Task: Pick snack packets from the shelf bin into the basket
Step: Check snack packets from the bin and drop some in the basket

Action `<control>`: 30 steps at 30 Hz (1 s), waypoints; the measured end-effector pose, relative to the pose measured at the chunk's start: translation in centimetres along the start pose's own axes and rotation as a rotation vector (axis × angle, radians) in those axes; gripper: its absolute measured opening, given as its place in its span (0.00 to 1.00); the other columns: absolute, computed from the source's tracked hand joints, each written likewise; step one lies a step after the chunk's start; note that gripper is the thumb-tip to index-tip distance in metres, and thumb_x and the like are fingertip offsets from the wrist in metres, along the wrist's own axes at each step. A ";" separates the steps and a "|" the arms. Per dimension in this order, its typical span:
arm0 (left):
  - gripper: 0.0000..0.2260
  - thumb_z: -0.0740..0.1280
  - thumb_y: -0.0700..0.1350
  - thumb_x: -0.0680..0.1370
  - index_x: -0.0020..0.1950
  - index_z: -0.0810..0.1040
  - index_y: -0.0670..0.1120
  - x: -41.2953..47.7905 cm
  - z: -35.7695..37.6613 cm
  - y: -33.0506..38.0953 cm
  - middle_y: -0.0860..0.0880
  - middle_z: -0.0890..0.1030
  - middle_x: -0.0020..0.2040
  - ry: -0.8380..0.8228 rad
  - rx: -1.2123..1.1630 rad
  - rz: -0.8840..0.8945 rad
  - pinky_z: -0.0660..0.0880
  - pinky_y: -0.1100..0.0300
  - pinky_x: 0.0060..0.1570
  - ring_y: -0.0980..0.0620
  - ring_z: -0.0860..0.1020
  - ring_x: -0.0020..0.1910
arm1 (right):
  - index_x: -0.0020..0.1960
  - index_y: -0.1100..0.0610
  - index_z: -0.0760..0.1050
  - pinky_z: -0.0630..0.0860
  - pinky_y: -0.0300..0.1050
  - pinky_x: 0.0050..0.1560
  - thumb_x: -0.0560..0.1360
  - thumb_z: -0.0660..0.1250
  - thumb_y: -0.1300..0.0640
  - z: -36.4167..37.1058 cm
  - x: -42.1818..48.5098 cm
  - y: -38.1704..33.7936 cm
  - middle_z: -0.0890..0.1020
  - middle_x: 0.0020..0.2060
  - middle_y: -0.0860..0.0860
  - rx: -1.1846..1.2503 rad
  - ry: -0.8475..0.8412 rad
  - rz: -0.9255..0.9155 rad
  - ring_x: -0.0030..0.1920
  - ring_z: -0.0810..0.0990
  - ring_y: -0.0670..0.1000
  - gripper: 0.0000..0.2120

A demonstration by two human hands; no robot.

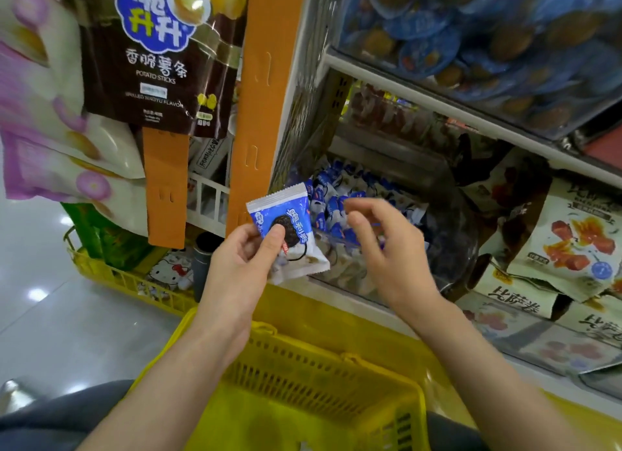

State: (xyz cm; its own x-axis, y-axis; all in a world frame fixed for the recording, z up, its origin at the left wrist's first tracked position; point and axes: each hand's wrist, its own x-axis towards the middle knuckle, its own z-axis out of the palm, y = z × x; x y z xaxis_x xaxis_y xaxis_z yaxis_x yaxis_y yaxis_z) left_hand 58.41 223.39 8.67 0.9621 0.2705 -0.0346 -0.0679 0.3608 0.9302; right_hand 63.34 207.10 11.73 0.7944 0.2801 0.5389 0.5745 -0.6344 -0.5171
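1. While the left hand (240,253) pinches a blue-and-white snack packet (288,230) above the yellow basket (323,376), the right hand (380,248) hovers loosely open, empty, before the shelf bin (356,201)
2. Packet looks light, crinkly, slippery; grip its sealed edge

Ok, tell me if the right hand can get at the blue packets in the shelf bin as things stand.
Probably yes. The right hand is empty, its fingers loosely curled, hovering just in front of the blue packets in the shelf bin, whose top is open. Nothing lies between; the left hand holds its packet off to the side.
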 end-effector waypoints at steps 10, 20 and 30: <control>0.01 0.65 0.49 0.74 0.45 0.76 0.54 2.1 0.3 0.6 0.59 0.81 0.33 -0.007 0.006 0.034 0.74 0.67 0.39 0.65 0.77 0.32 | 0.33 0.63 0.69 0.67 0.44 0.34 0.79 0.58 0.49 2.4 11.7 9.5 0.70 0.29 0.56 -0.339 -0.313 0.620 0.31 0.70 0.54 0.22; 0.07 0.66 0.49 0.74 0.50 0.76 0.51 3.0 0.8 1.2 0.53 0.82 0.43 -0.020 0.019 0.079 0.71 0.76 0.33 0.66 0.79 0.37 | 0.33 0.56 0.66 0.70 0.45 0.39 0.75 0.65 0.46 3.9 13.5 11.8 0.74 0.37 0.56 -0.459 -0.378 0.735 0.38 0.74 0.54 0.19; 0.07 0.66 0.49 0.73 0.51 0.75 0.53 2.5 0.6 1.5 0.54 0.82 0.45 -0.039 0.039 0.082 0.73 0.75 0.35 0.64 0.80 0.41 | 0.49 0.62 0.74 0.71 0.42 0.39 0.77 0.63 0.53 1.8 12.1 9.8 0.79 0.41 0.60 -0.246 0.061 0.440 0.41 0.77 0.57 0.11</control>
State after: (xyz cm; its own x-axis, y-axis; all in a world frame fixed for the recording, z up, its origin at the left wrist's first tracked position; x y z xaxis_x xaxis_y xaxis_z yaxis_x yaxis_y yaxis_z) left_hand 60.90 224.04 10.17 0.9633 0.2624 0.0561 -0.1376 0.3037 0.9428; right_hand 78.90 205.61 11.96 0.9336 -0.0895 0.3470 0.1189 -0.8361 -0.5356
